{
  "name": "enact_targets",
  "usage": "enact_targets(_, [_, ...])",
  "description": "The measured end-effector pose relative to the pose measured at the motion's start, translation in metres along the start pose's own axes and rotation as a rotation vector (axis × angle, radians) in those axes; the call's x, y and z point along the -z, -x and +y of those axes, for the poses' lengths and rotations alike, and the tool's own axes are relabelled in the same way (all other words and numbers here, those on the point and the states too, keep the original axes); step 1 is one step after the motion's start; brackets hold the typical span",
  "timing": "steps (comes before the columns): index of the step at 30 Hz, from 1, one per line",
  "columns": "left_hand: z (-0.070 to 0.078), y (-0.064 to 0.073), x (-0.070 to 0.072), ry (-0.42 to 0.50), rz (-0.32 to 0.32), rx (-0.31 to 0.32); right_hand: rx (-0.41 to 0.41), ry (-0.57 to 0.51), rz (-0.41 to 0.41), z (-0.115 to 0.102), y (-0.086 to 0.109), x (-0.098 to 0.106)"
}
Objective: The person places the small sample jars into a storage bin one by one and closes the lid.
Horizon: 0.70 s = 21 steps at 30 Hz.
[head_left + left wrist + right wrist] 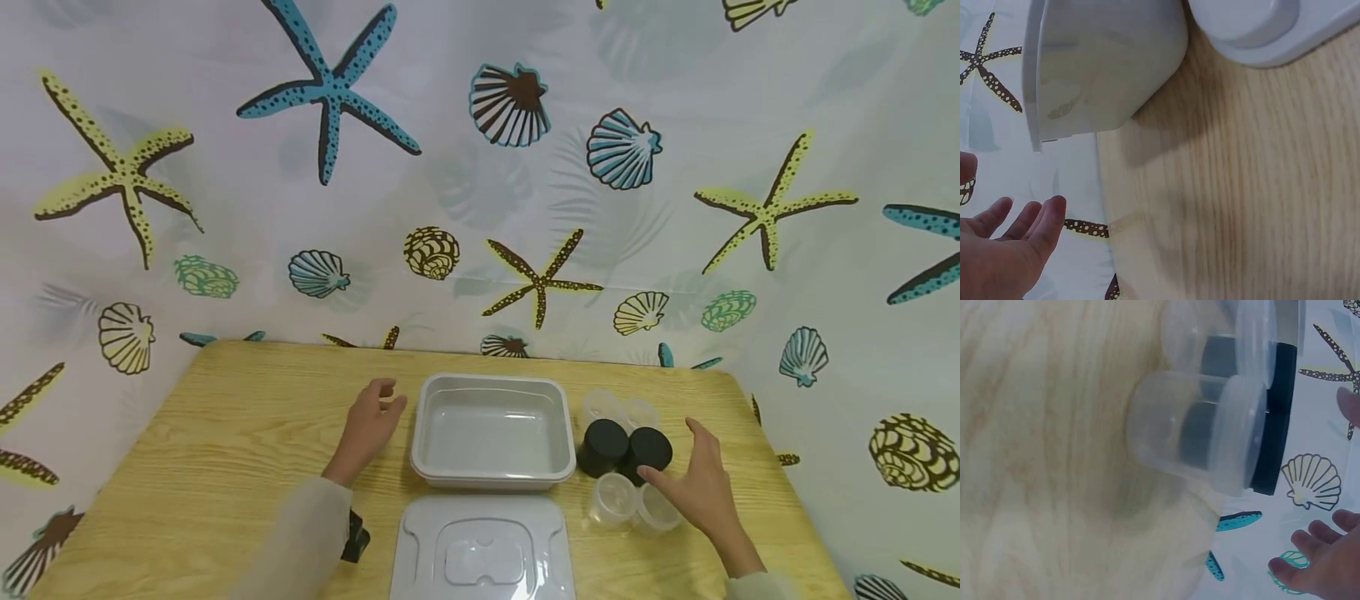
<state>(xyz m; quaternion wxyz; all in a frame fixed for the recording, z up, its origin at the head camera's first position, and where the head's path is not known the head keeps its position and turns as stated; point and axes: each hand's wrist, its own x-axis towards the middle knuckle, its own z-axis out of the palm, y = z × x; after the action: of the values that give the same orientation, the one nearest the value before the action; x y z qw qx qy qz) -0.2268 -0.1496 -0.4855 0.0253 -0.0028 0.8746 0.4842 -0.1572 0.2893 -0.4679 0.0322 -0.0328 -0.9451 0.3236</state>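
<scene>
Just left of a pale grey rectangular tub (491,479), my left hand (370,425) hovers with fingers loosely bent and nothing in it. The left wrist view shows that hand (1016,250) apart from the tub's side (1110,69). On the right, my right hand (697,487) is spread beside two black round-topped containers (603,447) and several clear plastic cups (613,498). Its thumb overlaps the nearer black container in the head view. In the right wrist view, the fingers (1316,540) are extended and free of the clear cup (1172,425).
A matching grey lid (483,558) lies on the wooden table (247,433) in front of the tub. More clear cups (602,405) stand behind the black containers. A curtain (450,192) printed with starfish and shells hangs behind the table and along its sides.
</scene>
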Motion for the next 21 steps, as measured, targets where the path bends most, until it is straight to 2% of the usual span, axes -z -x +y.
enact_targets(5, [-0.003, 0.003, -0.005, 0.041, -0.011, 0.039, -0.016, -0.11, 0.013, 0.008, 0.008, -0.005])
enact_targets(10, [-0.007, 0.005, -0.008, 0.098, -0.019, 0.076, -0.075, -0.155, -0.004, 0.016, 0.013, -0.01])
enact_targets(15, [-0.005, 0.006, -0.013, 0.176, -0.016, 0.113, -0.096, -0.21, 0.022, 0.022, 0.02, -0.017])
enact_targets(21, [-0.002, 0.008, -0.018, 0.205, 0.003, 0.144, -0.136, -0.219, 0.009, 0.025, 0.025, -0.023])
